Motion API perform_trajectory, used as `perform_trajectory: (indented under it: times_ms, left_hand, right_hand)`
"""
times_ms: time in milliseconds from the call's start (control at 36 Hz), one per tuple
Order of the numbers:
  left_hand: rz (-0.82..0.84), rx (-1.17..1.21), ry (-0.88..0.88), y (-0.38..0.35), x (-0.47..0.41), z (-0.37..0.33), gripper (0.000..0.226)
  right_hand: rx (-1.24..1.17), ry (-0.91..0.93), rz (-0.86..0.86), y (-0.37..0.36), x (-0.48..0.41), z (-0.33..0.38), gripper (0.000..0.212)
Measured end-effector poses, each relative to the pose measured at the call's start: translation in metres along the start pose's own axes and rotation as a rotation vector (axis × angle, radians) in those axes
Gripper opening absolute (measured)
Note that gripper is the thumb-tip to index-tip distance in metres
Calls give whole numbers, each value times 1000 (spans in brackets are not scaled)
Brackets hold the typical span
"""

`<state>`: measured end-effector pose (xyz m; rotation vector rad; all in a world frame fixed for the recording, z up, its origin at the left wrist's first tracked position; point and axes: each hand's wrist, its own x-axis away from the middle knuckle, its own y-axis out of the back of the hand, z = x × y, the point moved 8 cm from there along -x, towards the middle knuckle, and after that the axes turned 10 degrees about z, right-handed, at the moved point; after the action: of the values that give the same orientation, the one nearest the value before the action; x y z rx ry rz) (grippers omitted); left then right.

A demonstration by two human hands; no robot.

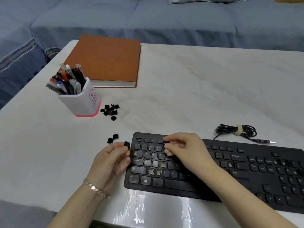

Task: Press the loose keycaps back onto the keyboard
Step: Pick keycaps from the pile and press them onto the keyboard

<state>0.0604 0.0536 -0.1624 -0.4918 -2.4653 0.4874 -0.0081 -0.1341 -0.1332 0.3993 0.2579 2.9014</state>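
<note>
Pinching a small black keycap (127, 144) in the left hand (110, 162), just off the left edge of the black keyboard (179, 185); pinching a second keycap (166, 142) in the right hand (185, 148), over the far row of keys. Three bare shiny spots (150, 171) at its left end. Two loose keycaps (113, 138) lying just left of the keyboard, a pile (110, 111) farther off by the pen cup (80, 101), open table (197, 96) beyond.

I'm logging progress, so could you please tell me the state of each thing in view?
Keyboard: several keys missing.
Left hand: pinches a keycap.
Right hand: pinches a second keycap.
Keycap pile: lying loose.
Keycap pair: loose beside keyboard.
Cable: coiled, unplugged.
Book: closed.
Pen cup: upright, full.
</note>
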Motion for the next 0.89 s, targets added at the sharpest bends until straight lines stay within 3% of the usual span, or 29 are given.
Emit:
perform_trajectory:
  times_ms: [194,361,528,639,889]
  left_hand:
    - [3,-69,-10,16,-3,-7,21]
    - [9,-41,57,28,-5,-4,25]
    - [-19,26,94,36,-6,1,23]
    - [0,101,100,38,-5,2,25]
    - [23,278,126,44,-6,4,25]
  right_hand:
    - [253,119,-33,-20,-22,20,37]
    - [253,117,-17,-36,-37,21,16]
    - [531,171,-80,-50,-45,22,12]
    - [532,131,-154,-50,-47,12,9]
    - [598,128,-123,-55,-52,17,6]
